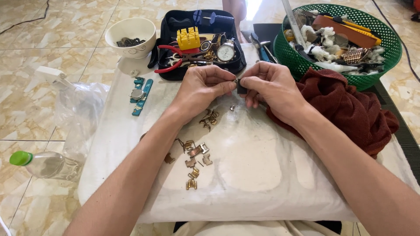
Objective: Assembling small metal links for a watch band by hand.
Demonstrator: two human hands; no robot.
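Note:
My left hand (204, 86) and my right hand (270, 86) meet above a white cloth-covered pad (262, 175). Together they pinch a small dark part (241, 87) with a tiny metal piece at its top; the fingers hide most of it. Just below the hands lie a few small gold watch-band links (210, 118). More gold links (194, 157) are scattered nearer to me by my left forearm.
A black tool case (168, 65) with red pliers (175, 59), a yellow block (188, 38) and a wristwatch (226, 52) lies behind the hands. White bowl (131, 37), teal-strapped watch (139, 94), green basket (345, 39), brown towel (350, 109), green-capped bottle (41, 164).

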